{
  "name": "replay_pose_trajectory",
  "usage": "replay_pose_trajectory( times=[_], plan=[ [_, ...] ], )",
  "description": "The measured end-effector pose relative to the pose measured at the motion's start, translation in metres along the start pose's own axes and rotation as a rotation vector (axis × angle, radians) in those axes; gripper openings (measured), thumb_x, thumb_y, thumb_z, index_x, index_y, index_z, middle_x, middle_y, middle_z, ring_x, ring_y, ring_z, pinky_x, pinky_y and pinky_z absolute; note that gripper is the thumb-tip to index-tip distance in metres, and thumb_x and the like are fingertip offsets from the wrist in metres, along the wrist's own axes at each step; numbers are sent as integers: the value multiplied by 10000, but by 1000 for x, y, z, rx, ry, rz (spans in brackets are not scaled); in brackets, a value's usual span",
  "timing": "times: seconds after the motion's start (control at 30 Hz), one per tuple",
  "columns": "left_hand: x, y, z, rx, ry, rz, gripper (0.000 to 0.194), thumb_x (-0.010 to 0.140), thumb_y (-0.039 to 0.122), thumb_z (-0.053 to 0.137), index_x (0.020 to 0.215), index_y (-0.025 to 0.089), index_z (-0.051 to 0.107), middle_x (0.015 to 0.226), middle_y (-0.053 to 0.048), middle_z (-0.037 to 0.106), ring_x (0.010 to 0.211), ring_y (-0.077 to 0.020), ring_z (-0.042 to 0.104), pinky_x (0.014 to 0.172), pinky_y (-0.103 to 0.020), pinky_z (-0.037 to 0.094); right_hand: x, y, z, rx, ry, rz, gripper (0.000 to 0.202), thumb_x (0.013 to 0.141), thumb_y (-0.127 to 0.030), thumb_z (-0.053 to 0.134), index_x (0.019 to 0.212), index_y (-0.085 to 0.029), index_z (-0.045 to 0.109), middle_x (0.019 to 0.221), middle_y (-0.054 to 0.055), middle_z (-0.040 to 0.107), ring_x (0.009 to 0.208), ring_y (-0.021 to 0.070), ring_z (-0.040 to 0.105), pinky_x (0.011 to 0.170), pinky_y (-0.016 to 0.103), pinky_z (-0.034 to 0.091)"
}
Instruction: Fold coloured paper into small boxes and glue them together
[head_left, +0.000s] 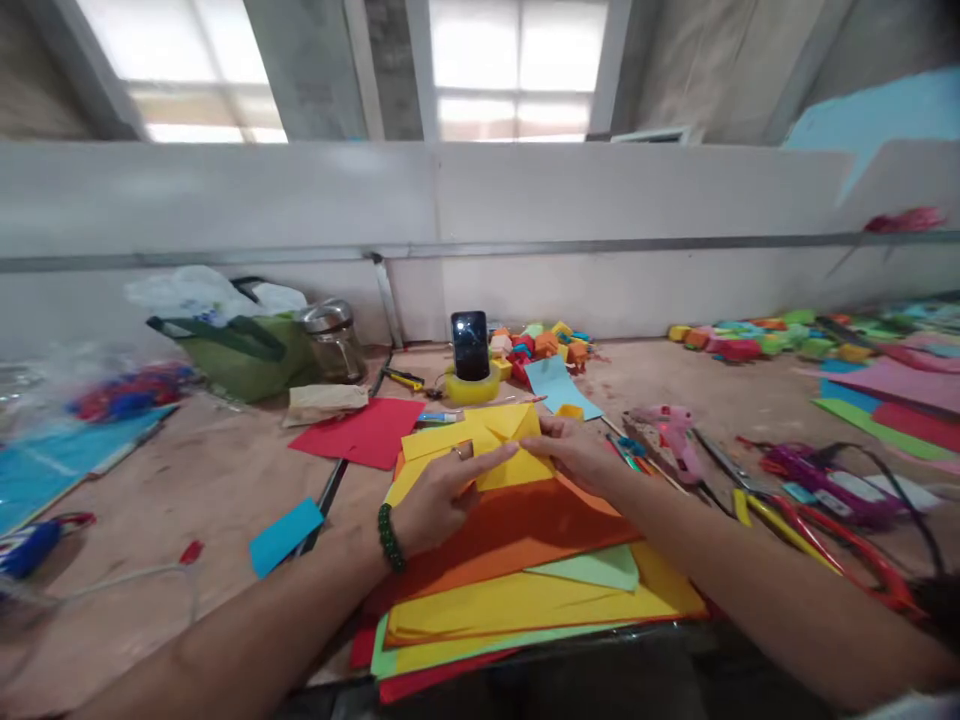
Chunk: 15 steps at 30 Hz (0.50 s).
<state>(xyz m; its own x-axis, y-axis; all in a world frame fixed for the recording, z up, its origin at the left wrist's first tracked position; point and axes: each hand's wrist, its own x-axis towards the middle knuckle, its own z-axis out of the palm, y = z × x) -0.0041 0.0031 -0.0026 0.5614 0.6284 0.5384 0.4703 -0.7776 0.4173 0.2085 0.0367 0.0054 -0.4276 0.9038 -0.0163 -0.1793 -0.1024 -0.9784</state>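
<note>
A folded piece of yellow paper [499, 440] lies over a stack of coloured sheets, with creased flaps near its top right. My left hand [439, 500], wearing a ring and a green bead bracelet, bears on this paper with a stretched forefinger; its other fingers are curled. My right hand [574, 452] grips the paper's right edge, fingertips close to the left forefinger. Below both hands, an orange sheet [510, 530] covers part of the stack, and yellow sheets [480, 605] and a pale green sheet [592, 568] stick out towards me.
A phone [470, 345] stands upright in a tape roll [472, 388], before a pile of small coloured paper pieces [551, 345]. At right lie a pink glue gun [679, 440], red-handled scissors [847, 560] and a purple tool [832, 485]. Leftward are red paper [367, 430] and a blue slip [286, 537].
</note>
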Motion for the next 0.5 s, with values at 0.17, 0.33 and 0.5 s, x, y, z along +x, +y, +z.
replay_pose_trajectory(
  times=[0.17, 0.33, 0.5],
  plan=[
    [2, -2, 1, -121, 30, -14, 498, 718, 17, 477, 1088, 242, 722, 908, -82, 718, 801, -181, 648, 727, -284, 531, -3, 1, 1, -66, 20, -30, 444, 612, -297, 766, 1024, -176, 651, 740, -1, 675, 654, 147, 629, 584, 244, 500],
    [7, 2, 2, -344, 179, -208, 240, 795, 205, 577, 931, 229, 773, 964, -89, 752, 852, -213, 686, 782, -315, 548, -5, -2, -7, -192, 142, -165, 620, 736, -228, 566, 1350, -251, 481, 640, -64, 604, 513, 81, 541, 546, 228, 517],
    [9, 5, 0, -443, 269, -327, 204, 777, 339, 655, 893, 226, 779, 930, -77, 762, 831, -222, 689, 775, -317, 539, -7, -8, -13, -290, -203, -291, 726, 688, -155, 587, 1389, -282, 447, 896, -8, 685, 710, 121, 656, 697, 304, 580]
  ],
)
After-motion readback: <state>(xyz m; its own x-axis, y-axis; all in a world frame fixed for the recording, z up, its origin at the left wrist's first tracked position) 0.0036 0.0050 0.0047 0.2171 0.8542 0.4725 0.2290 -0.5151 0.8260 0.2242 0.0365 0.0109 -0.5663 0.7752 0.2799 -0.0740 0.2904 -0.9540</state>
